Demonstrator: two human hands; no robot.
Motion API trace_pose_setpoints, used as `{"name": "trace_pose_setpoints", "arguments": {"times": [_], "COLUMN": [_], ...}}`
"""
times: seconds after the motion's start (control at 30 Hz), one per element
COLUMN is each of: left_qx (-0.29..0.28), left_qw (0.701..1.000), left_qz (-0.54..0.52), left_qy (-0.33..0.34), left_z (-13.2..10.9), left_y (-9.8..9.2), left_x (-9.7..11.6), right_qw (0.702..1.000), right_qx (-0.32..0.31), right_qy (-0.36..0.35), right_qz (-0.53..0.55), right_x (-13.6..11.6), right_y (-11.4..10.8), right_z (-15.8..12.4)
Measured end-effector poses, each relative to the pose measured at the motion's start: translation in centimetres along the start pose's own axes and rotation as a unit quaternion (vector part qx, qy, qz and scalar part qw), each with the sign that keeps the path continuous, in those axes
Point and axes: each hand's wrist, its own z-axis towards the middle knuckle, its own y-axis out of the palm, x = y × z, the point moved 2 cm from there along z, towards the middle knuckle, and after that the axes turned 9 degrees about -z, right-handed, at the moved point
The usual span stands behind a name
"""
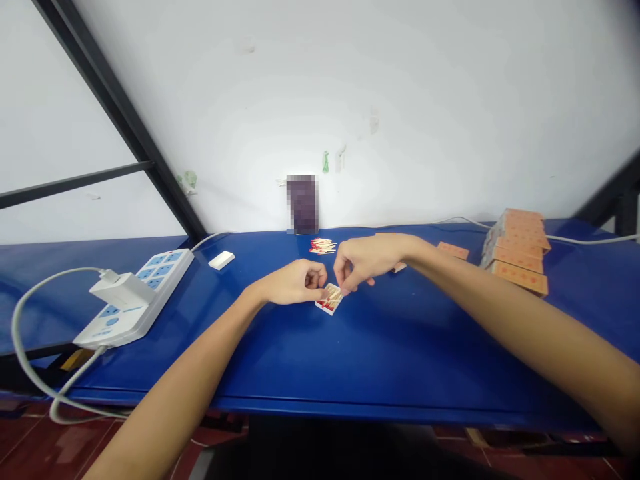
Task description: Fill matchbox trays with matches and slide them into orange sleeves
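Note:
A small white matchbox tray (330,308) with several red-headed matches in it lies on the blue table between my hands. My left hand (296,283) is closed at its left side, fingers curled and thumb over the edge. On the right, my right hand (365,259) has thumb and fingertips pinched together at the tray's right corner; whether they hold a match or the rim is too small to tell. Just beyond my hands is a loose pile of matches (323,247). Part of a small pale thing (399,267) shows from under my right wrist.
A white box (221,260) lies left, near a white power strip (167,277) with a plugged-in adapter (123,298) and looping cable. To the right are an orange matchbox (453,251) and stacked orange boxes (519,250). A blurred dark object (303,205) stands against the wall.

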Motion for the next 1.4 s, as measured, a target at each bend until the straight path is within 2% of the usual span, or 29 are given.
{"name": "trace_pose_setpoints", "arguments": {"times": [0.2,0.3,0.4,0.5,0.73,0.9,1.2,1.4], "left_qx": [-0.013,-0.019,-0.017,-0.017,0.009,0.024,0.087,0.060], "left_qw": [0.999,0.998,0.998,0.998,0.999,0.999,0.996,0.998], "left_qz": [0.025,0.037,0.051,0.055,0.030,0.027,0.011,0.011], "left_qy": [-0.027,-0.045,-0.034,-0.020,-0.030,-0.015,0.028,0.029], "left_z": [-0.3,-0.5,-0.5,-0.3,0.2,0.4,0.8,0.7], "left_y": [-0.9,-0.8,-0.5,-0.3,-0.3,-0.4,-0.7,-0.5], "left_x": [-0.6,-0.3,-0.1,-0.3,-1.2,-1.5,-2.3,-2.2], "right_qw": [0.999,0.996,0.992,0.996,0.999,0.999,0.998,0.998], "right_qx": [-0.002,0.050,0.089,0.065,0.037,0.015,0.050,0.061], "right_qy": [-0.002,-0.015,-0.039,-0.040,0.008,-0.006,0.027,0.018], "right_qz": [-0.040,-0.068,-0.074,-0.054,-0.031,0.027,0.016,0.026], "right_x": [0.0,0.2,0.3,0.4,0.5,0.5,0.6,1.1], "right_y": [1.0,1.0,1.1,1.3,1.2,1.4,1.4,1.3], "right_z": [1.3,1.5,1.8,2.1,2.1,2.0,2.3,2.2]}}
